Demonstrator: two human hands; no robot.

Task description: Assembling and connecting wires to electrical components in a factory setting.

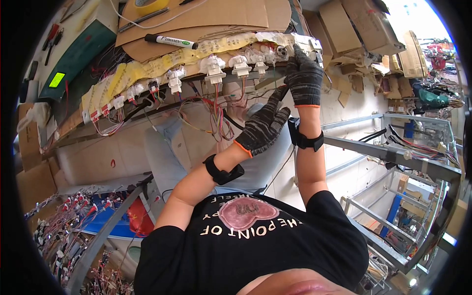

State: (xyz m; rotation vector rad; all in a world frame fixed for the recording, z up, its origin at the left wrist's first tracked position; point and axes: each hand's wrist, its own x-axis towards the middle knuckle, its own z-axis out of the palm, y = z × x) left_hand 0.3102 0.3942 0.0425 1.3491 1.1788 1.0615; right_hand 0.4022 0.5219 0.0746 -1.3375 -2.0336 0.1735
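Note:
Both my hands wear dark grey knitted gloves with orange cuffs. My right hand (306, 81) reaches the right end of a long board of connectors (204, 49). Its fingertips lie by a round metal-rimmed connector (281, 52); what they pinch, if anything, is hidden. Below and left of it, my left hand (265, 127) points its fingers toward the right wrist. A thin dark piece shows at the left fingertips, too small to name. White plug housings (214, 70) with coloured wires (220, 115) hang along the board's near edge. Yellowed labelled tape covers its top.
A black marker (171, 41) lies on cardboard (216, 19) behind the board, near a yellow tape roll (151, 6). A green instrument box (61, 73) stands left. Metal frames (418, 169) are at right, cardboard boxes (366, 27) behind. Wire harnesses (64, 223) fill the lower left.

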